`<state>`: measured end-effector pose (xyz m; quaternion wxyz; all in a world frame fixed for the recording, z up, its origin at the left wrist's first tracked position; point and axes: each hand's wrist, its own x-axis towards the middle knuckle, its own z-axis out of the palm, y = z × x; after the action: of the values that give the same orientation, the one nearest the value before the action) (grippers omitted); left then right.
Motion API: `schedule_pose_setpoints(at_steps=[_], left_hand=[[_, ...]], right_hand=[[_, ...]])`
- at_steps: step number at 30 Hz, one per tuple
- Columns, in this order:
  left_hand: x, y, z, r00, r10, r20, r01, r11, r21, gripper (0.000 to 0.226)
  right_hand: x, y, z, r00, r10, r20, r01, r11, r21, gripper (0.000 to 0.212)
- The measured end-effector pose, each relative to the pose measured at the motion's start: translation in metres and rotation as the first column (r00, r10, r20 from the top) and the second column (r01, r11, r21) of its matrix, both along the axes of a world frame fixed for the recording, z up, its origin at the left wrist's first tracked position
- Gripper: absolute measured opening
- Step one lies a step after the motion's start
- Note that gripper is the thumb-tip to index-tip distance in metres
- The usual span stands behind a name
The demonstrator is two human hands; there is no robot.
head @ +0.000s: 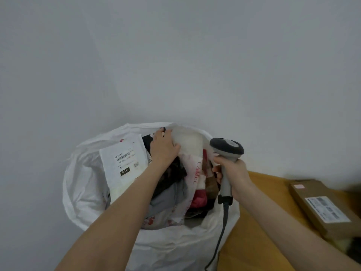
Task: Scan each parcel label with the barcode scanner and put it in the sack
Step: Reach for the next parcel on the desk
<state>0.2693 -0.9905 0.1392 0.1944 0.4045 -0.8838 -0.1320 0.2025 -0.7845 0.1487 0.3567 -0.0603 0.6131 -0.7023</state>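
Right hand (232, 175): clenched round the handle of the grey handheld barcode scanner (227, 148); the dark scanner head stands above the fist, tipped toward the sack.
Scanner cable (222, 231): black, hangs from the handle base below the fist, in front of the sack wall.
Left hand (163, 147): palm down inside the sack mouth, on the packed parcels; the thumb lies against the white soft mailer with red print (193, 159). Whether the fingers clasp anything cannot be told.
White plastic sack (84, 192): open at the top, under both forearms, left of the scanner grip.
White flat mailer with barcode label (125, 163): in the sack, label up, just left of the left wrist.
Black soft parcel (173, 173): in the sack, beneath the left wrist.
Grey soft parcel (166, 202): in the sack, nearer the person than the black one.
Brown cardboard box with white label (320, 208): outside the sack, right of the scanner grip, on the orange-brown wooden table (254, 231).
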Motion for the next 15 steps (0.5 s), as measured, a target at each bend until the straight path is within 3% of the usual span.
schedule_pose_setpoints(at_steps=[3,7,11,15], left_hand=[[-0.051,0.045,0.013,0.980,-0.191,-0.051,0.183,0.975,-0.128,0.054],[-0.126,0.128,-0.004,0.929,-0.363,-0.068,0.360,0.932,-0.046,0.050],[-0.185,0.219,-0.054,0.882,-0.470,0.022,0.449,0.856,0.257,0.056],[-0.219,0.295,-0.111,0.904,-0.423,0.060,0.259,0.655,0.709,0.072]], right_hand=[[-0.019,0.029,-0.003,0.998,-0.059,0.022,0.059,0.998,-0.005,0.007],[-0.054,0.088,-0.024,0.979,-0.201,0.035,0.199,0.978,0.055,0.012],[-0.095,0.164,-0.055,0.929,-0.359,0.088,0.349,0.931,0.111,0.012],[-0.132,0.240,-0.090,0.853,-0.503,0.138,0.475,0.859,0.192,0.012]])
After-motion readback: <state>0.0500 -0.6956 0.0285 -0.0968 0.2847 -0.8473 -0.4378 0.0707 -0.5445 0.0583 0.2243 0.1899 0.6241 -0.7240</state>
